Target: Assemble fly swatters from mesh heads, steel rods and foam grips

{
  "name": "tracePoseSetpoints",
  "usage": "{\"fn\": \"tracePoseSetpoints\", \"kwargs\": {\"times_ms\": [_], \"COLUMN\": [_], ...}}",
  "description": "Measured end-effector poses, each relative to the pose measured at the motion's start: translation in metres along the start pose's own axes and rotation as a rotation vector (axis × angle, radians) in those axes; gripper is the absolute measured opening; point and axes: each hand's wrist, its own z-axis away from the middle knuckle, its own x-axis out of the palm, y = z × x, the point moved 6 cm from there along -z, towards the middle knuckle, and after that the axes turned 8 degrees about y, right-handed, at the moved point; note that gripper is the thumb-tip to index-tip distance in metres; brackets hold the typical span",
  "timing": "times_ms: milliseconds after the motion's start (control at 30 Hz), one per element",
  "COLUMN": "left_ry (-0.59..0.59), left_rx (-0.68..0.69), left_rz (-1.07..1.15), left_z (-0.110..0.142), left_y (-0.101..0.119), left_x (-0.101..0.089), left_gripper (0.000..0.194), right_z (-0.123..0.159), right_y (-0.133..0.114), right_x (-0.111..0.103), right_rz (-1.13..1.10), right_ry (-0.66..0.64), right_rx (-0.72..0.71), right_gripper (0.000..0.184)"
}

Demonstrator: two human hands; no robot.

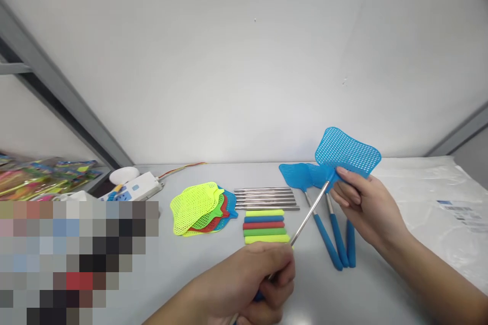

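My right hand point(362, 203) pinches the neck of a blue mesh swatter head point(346, 152), held up above the table. A thin metal rod point(308, 213) runs from that head down to my left hand point(255, 279), which is closed round the rod's blue handle end. Under my right hand several finished blue fly swatters point(335, 236) lie on the table, with their heads point(295, 175) toward the wall.
A stack of swatter heads point(198, 208), yellow-green on top of red and blue, lies left of centre. Beside it are several metal rods point(265, 198) and coloured foam grips point(265, 227). A power strip point(135, 188) sits at left, clear plastic bags point(438, 198) at right.
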Motion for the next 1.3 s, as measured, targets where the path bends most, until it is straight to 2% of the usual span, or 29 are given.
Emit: {"fn": "tracePoseSetpoints", "kwargs": {"times_ms": [100,233,400,567,767,1067,1167,1300], "left_ry": [0.022,0.053,0.065,0.05,0.112,0.091,0.091,0.052], "left_rx": [-0.028,-0.039,0.139,0.201,0.151,-0.004,-0.011,-0.019], "left_rz": [0.014,0.024,0.001,-0.007,-0.015,0.054,0.052,0.057], "left_z": [-0.001,-0.004,-0.015,-0.024,-0.021,-0.013,-0.011,-0.008], "left_y": [-0.004,-0.01,-0.012,-0.013,-0.017,-0.013,-0.011,-0.009], "left_x": [-0.005,-0.007,-0.001,0.001,0.0,0.001,0.003,0.006], "left_gripper": [0.034,0.034,0.04,0.045,0.041,0.028,0.025,0.03], "right_z": [-0.002,0.007,0.018,0.02,0.026,0.014,0.016,0.009], "right_y": [0.005,0.03,0.043,0.039,0.045,0.034,0.031,0.022], "right_x": [-0.001,0.005,0.008,0.008,0.012,0.008,0.009,0.002], "right_rz": [-0.015,-0.044,0.016,0.026,0.078,0.036,0.036,0.03], "right_ry": [0.001,-0.043,-0.066,-0.07,-0.143,-0.106,-0.098,-0.056], "right_rx": [0.009,0.089,0.073,0.067,0.1,0.035,0.035,0.013], "right_gripper": [0.047,0.05,0.047,0.034,0.034,0.034,0.032,0.03]}}
